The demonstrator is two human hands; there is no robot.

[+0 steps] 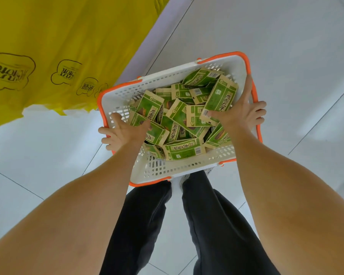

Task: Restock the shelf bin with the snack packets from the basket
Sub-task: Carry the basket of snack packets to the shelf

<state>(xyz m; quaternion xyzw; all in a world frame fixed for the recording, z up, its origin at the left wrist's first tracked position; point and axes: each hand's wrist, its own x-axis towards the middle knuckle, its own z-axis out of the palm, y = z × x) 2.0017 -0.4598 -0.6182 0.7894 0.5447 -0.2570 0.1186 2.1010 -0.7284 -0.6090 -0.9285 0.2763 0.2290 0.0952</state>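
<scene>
I count one basket (187,168) with two orange handles (100,104), one at each end. Two hands are on it: my left hand (123,133) and my right hand (240,114). The green snack packets (184,149) lie heaped. I make out at least fifteen, with more buried, so I can't tell the total. One yellow plastic sheet (68,36) carries four printed logos (10,71).

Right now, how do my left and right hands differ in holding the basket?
The left hand sits lower in view on the left rim of the basket; the right hand sits higher on the right rim. The left thumb rests on a flat-lying packet, the right thumb on a propped-up packet. Both curl fingers outside the rim.
</scene>
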